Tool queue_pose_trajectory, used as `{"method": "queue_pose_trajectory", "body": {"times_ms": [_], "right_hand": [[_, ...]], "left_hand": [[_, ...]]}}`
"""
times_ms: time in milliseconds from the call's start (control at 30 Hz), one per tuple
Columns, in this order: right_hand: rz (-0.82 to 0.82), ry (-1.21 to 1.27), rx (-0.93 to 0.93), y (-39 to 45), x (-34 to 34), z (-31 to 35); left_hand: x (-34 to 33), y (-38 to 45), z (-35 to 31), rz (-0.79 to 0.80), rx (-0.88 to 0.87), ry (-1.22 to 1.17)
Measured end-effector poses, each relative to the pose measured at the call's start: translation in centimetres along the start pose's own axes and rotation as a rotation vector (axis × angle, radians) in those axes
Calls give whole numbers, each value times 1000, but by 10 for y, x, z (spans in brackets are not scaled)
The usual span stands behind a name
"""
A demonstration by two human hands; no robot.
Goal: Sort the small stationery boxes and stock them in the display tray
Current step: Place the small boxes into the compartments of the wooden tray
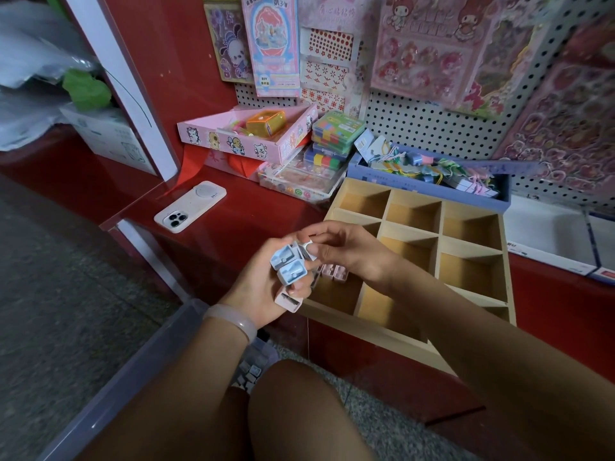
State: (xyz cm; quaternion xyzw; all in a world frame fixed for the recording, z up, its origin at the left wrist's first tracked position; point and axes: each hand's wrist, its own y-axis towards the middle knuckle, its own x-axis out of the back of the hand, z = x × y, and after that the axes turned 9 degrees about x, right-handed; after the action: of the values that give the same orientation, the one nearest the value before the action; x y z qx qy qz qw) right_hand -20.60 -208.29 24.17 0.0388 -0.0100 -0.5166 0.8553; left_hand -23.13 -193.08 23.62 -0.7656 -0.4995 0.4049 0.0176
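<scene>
Above the near-left corner of the wooden display tray (472, 241) on the red shelf (239, 207), the left hand (266, 287) clutches several small blue and pink boxes (289, 264). The right hand (349, 251) pinches a white one at the bunch's top. Two pink boxes (334, 271) sit in a tray compartment below; a phone (189, 206) lies to the left.

A glossy red bench (233, 207) runs below a white pegboard (416, 124) hung with sticker sheets (429, 44). The floor (60, 294) is grey speckled stone. Light is dim.
</scene>
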Motion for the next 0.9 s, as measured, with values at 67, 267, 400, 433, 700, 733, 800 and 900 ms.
{"method": "queue_pose_trajectory", "body": {"times_ms": [67, 267, 400, 433, 700, 733, 800, 900], "right_hand": [[-78, 6, 10, 0, -1, 0], [-300, -707, 53, -3, 16, -8], [70, -1150, -61, -11, 5, -21], [107, -1202, -73, -12, 1, -25], [264, -1306, -70, -18, 0, -24], [287, -1315, -58, -19, 1, -22], [303, -1333, -42, -21, 2, -23], [268, -1347, -41, -21, 0, -26]], "left_hand": [[-1, 0, -1, 12, 6, -38], [11, 0, 1, -124, 20, -140], [14, -2, -1, -183, -15, -201], [13, -3, -2, -186, -18, -199], [19, -5, -4, -238, 2, -202], [19, -5, -4, -238, 2, -206], [17, -5, -3, -225, 4, -203], [13, -6, -2, -209, 7, -183]]}}
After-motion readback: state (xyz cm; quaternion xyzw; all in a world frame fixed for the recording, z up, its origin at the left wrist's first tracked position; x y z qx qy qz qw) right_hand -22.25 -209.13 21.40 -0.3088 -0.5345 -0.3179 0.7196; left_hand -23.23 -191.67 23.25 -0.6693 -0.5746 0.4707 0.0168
